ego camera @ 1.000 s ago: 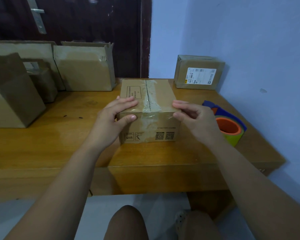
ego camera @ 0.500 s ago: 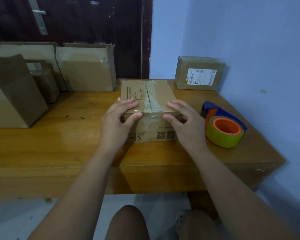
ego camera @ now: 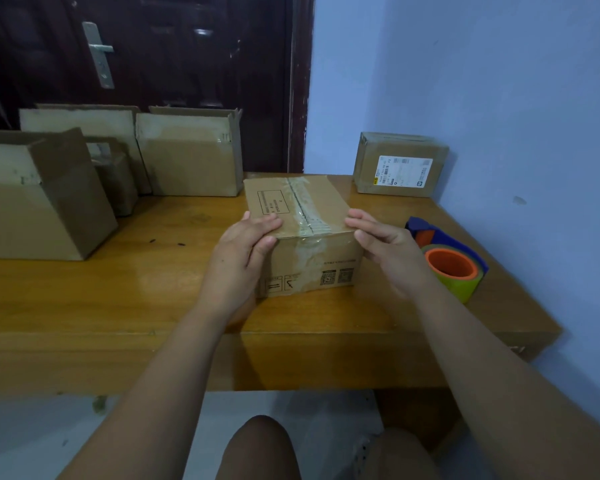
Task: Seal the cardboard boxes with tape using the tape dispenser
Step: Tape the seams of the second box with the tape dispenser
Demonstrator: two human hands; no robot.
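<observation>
The taped cardboard box [ego camera: 321, 259] sits on the table [ego camera: 118, 292]. The left hand [ego camera: 245, 244] grips the box's near left corner, fingers laid over the top and thumb on the front face. The right hand [ego camera: 385, 244] pinches the box's near right corner. The tape dispenser [ego camera: 452, 263] lies right of the box, just beyond the right hand.
</observation>
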